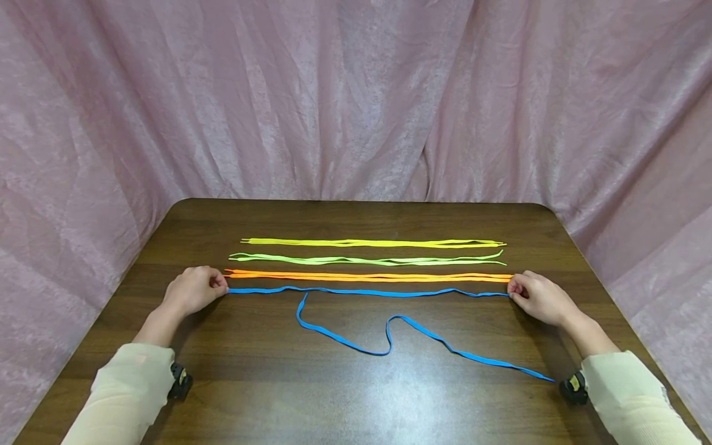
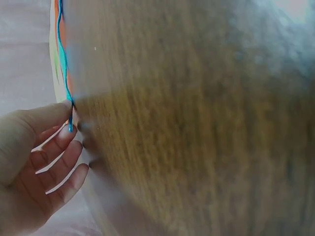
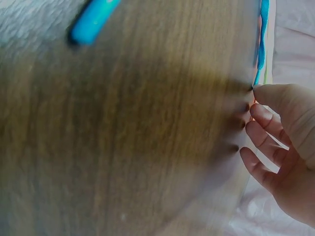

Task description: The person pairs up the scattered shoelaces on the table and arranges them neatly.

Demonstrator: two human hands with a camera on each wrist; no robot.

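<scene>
In the head view a flat blue shoelace (image 1: 384,294) lies stretched nearly straight across the table. My left hand (image 1: 194,289) pinches its left end between thumb and index finger; the tip pokes out past the thumb in the left wrist view. At the other end my right hand (image 1: 539,298) has thumb and fingertips on the lace, close to the table. Just beyond runs a pair of orange shoelaces (image 1: 278,274), its right ends beside my right fingers. A second blue shoelace (image 1: 478,357) curves loosely nearer to me, touched by neither hand.
Green shoelaces (image 1: 384,262) and yellow shoelaces (image 1: 389,243) lie in parallel rows farther back on the brown wooden table (image 1: 267,395). A pink curtain (image 1: 356,99) hangs behind the table's far edge and along both sides.
</scene>
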